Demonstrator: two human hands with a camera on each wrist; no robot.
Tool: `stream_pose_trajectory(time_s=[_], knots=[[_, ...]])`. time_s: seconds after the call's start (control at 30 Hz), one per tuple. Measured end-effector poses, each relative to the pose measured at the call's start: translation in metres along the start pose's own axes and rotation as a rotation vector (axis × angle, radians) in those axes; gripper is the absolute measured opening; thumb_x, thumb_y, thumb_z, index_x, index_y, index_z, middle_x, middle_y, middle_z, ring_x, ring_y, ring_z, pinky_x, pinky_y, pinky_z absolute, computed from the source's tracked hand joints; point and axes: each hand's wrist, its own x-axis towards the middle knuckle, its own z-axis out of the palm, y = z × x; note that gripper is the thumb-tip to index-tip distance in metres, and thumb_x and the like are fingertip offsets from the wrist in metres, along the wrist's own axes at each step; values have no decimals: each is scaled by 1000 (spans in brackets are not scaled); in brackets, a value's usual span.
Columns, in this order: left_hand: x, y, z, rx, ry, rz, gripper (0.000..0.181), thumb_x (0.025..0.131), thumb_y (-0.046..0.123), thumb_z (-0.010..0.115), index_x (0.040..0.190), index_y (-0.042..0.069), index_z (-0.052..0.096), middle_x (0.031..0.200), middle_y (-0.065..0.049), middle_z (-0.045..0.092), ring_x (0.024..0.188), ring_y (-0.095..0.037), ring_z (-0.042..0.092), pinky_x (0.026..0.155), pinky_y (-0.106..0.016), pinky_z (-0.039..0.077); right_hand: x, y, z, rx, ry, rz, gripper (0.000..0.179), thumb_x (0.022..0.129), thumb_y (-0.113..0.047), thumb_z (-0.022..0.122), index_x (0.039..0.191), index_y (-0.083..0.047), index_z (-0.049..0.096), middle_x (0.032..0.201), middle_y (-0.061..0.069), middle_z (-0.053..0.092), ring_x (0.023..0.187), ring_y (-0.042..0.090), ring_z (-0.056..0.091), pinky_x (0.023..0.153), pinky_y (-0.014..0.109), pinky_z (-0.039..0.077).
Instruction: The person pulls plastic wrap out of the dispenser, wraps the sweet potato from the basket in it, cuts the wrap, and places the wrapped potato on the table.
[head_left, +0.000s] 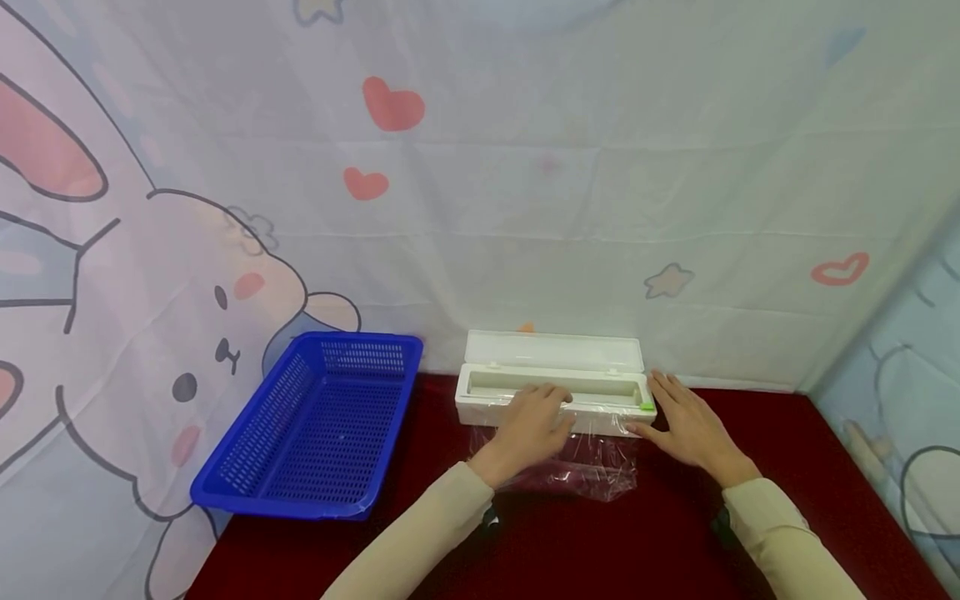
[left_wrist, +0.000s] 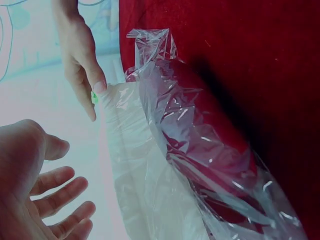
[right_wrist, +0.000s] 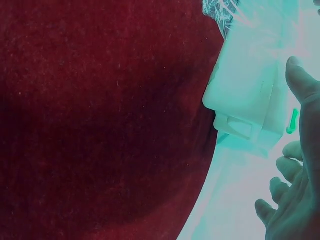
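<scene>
Head view: from where I stand, the white box (head_left: 477, 414) sits on the dark-red counter (head_left: 592, 550), lid (head_left: 555, 351) raised at twelve o'clock, clear film (head_left: 600, 482) trailing at six. The left hand (head_left: 528, 427) is over its front, grip loose, fingers relaxed; the right hand (head_left: 693, 429), grip spread, is at its three-o'clock end beside a green tab (head_left: 647, 407). A blue basket (head_left: 296, 506) stands at nine.

White box (head_left: 555, 372) partly hidden, hands (left_wrist: 17, 180) (right_wrist: 307, 170) cropped in wrist views
</scene>
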Motion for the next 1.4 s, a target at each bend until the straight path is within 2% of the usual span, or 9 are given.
stream_pose_trajectory(time_s=[0.23, 0.47, 0.67, 1.03, 1.4], knots=[[13, 5, 4, 44, -11, 1, 32, 104, 32, 68, 129, 13, 71, 127, -2, 75, 123, -23, 67, 112, -35, 49, 6, 3, 2, 21, -40, 4, 100, 98, -60, 69, 163, 7, 34, 170, 29, 32, 155, 53, 31, 121, 69, 33], [20, 7, 11, 18, -15, -8, 32, 105, 33, 67, 129, 13, 71, 126, -2, 74, 119, -24, 68, 108, -36, 52, 7, 7, 3, 25, -45, 5, 97, 100, -58, 68, 163, 7, 33, 170, 29, 31, 154, 55, 31, 120, 70, 33], [23, 8, 18, 32, 14, 11, 29, 104, 33, 67, 125, 13, 72, 121, -2, 76, 113, -23, 69, 103, -34, 53, 8, 10, 6, 29, -45, -10, 96, 100, -57, 68, 164, 5, 32, 170, 29, 31, 154, 55, 32, 120, 71, 33], [28, 8, 25, 35, 16, 6, 28, 104, 33, 66, 125, 15, 72, 123, -1, 75, 112, -22, 69, 101, -33, 54, 8, 20, 9, 8, -58, -41, 92, 103, -56, 64, 167, 0, 29, 172, 25, 30, 154, 52, 34, 122, 70, 31], [38, 15, 30, 75, 6, 83, 30, 104, 35, 67, 126, 16, 73, 125, 2, 76, 113, -20, 70, 102, -30, 54, 4, 18, 9, 0, -80, -50, 89, 105, -54, 61, 167, 1, 27, 173, 25, 26, 156, 52, 31, 125, 67, 27]])
